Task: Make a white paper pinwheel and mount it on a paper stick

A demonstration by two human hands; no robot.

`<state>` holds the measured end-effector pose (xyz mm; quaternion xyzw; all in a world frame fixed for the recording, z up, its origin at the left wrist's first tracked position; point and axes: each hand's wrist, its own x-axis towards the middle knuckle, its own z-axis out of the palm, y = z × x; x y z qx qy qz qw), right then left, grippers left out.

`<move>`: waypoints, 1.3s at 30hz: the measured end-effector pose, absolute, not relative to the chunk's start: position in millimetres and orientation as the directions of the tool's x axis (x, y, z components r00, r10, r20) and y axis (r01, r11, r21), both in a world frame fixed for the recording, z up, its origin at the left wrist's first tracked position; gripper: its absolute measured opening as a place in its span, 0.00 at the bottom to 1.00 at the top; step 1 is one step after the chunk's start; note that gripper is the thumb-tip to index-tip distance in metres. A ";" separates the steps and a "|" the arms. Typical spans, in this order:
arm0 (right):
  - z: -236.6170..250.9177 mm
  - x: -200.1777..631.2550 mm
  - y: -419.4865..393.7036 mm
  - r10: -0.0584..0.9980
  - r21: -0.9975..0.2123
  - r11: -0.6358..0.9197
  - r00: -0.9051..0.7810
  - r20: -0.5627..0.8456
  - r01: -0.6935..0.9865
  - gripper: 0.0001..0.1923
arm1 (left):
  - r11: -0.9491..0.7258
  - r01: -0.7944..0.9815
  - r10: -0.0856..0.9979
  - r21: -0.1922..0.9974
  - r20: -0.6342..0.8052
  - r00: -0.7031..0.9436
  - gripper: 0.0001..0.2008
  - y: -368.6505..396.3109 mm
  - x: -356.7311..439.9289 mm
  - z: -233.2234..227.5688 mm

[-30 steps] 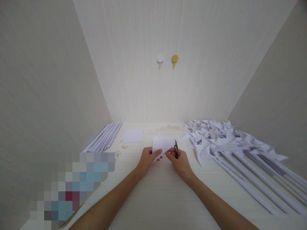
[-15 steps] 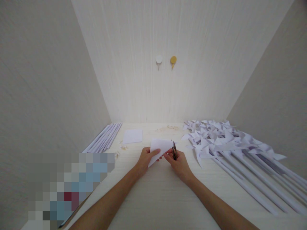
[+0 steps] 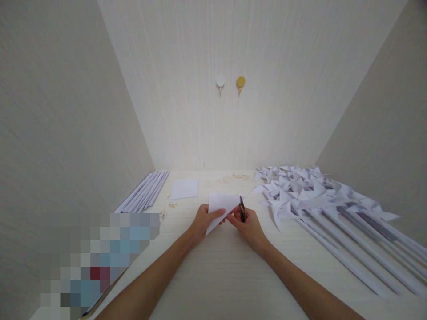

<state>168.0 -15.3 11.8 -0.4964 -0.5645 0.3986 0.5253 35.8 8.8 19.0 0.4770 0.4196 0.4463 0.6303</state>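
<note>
Left hand [image 3: 203, 221]: pinches folded paper [image 3: 220, 206], frame centre.
Right hand [image 3: 248, 226]: grips scissors [image 3: 242, 209] at paper's edge.
Risk: thin paper may slip, skewing the cut.

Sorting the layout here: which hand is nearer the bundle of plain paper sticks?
Left. The left hand sits just right of the sticks; the right hand, holding scissors, is farther right.
</note>
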 end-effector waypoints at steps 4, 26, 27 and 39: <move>7.7 169.8 -14.3 0.982 -0.977 0.189 0.014 0.191 0.097 0.10 | 0.144 -0.169 0.942 0.975 -0.083 0.324 0.13 8.6 35.9 17.8; 8.0 169.2 -15.2 0.988 -0.990 0.120 -0.092 0.126 -0.069 0.10 | 0.142 -0.296 0.968 0.945 -0.069 0.243 0.14 8.6 38.1 8.8; 8.2 169.4 -15.1 0.987 -0.990 0.121 -0.097 0.127 -0.069 0.10 | 0.139 -0.303 0.968 0.943 -0.065 0.241 0.14 8.4 38.3 8.9; 7.7 170.8 -14.8 0.993 -0.992 0.116 -0.008 0.116 -0.056 0.10 | 0.094 -0.442 0.995 0.892 -0.092 0.025 0.15 20.4 28.7 18.2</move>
